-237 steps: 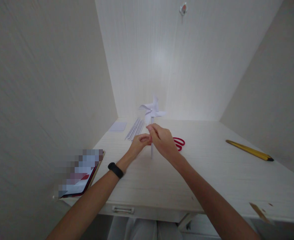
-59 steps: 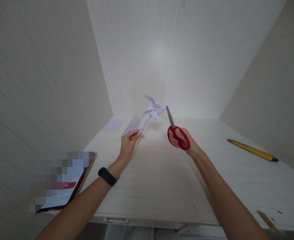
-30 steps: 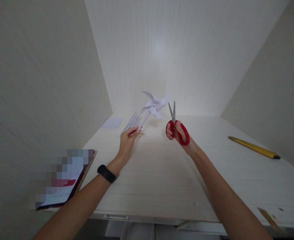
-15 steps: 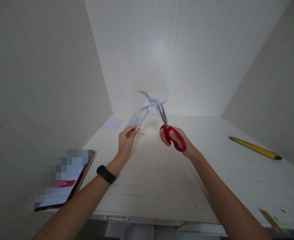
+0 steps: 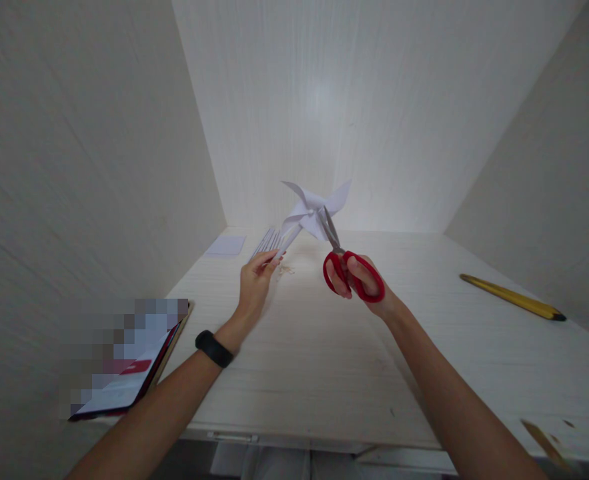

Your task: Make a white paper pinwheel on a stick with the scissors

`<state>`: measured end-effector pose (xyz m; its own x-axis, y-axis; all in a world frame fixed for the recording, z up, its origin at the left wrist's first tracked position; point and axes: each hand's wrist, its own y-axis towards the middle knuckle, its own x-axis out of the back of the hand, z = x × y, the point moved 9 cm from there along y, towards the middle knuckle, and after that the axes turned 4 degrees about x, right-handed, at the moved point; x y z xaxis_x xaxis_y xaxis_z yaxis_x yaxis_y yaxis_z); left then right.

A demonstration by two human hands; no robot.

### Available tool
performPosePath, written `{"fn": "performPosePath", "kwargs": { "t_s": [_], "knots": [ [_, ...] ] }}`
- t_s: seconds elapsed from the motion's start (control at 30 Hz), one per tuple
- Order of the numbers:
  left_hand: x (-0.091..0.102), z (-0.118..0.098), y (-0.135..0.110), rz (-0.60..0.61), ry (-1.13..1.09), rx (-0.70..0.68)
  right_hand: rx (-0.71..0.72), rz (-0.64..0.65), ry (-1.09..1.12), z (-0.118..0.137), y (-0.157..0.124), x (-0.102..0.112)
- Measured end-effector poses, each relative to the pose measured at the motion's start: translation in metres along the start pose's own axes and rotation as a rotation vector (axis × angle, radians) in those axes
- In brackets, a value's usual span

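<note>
A white paper pinwheel on a pale stick stands tilted in the air, its curled blades spread. My left hand, with a black band on the wrist, pinches the lower part of that stick. In my right hand is a pair of red-handled scissors, thumb and fingers through the loops. The blades are slightly apart, and their tips overlap the pinwheel's right side near its middle; whether they touch the paper I cannot tell. Behind my left hand lie several thin white sticks.
A flat sheet of paper lies at the back left, and a few thin pale strands beside my left hand. At the right is a long yellow pencil-shaped object. A partly blurred folder or tablet rests at the left edge. White walls surround the table.
The scissors have moved slightly right with my right hand, and their blades have come a little closer together. The pinwheel has shifted a little right and down.
</note>
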<state>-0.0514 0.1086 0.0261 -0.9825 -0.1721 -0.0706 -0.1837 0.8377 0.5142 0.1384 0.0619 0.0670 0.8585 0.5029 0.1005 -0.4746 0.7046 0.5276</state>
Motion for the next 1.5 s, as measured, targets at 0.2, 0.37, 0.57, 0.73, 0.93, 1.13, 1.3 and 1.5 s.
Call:
{"fn": "performPosePath", "kwargs": {
  "t_s": [0.2,0.37,0.57,0.73,0.93,1.13,1.3,1.5],
  "knots": [
    [-0.0003,0.0029,0.0005,0.011,-0.005,0.003,-0.018,0.000,0.020,0.0014,0.0010,-0.0004],
    [-0.0012,0.0042,0.0008,0.026,0.013,0.006,-0.030,0.003,0.008,-0.0003,0.0007,-0.0002],
    [-0.0016,0.0048,0.0006,0.037,0.025,-0.022,-0.023,-0.008,0.021,-0.0024,0.0010,0.0024],
    [-0.0027,0.0042,-0.0005,0.042,0.029,0.007,-0.039,-0.011,0.029,-0.0039,0.0008,0.0035],
    [-0.0035,0.0039,-0.0006,0.047,0.028,0.019,-0.045,-0.012,0.043,-0.0037,0.0002,0.0032],
    [-0.0038,0.0035,-0.0008,0.049,0.028,0.006,-0.065,-0.006,0.026,-0.0047,0.0000,0.0032],
    [-0.0043,0.0023,-0.0013,0.048,0.023,0.011,-0.066,-0.004,0.040,-0.0062,0.0003,0.0031],
    [-0.0040,0.0030,-0.0014,0.044,0.013,0.022,-0.062,0.011,0.016,-0.0062,0.0002,0.0031]
  ]
}}
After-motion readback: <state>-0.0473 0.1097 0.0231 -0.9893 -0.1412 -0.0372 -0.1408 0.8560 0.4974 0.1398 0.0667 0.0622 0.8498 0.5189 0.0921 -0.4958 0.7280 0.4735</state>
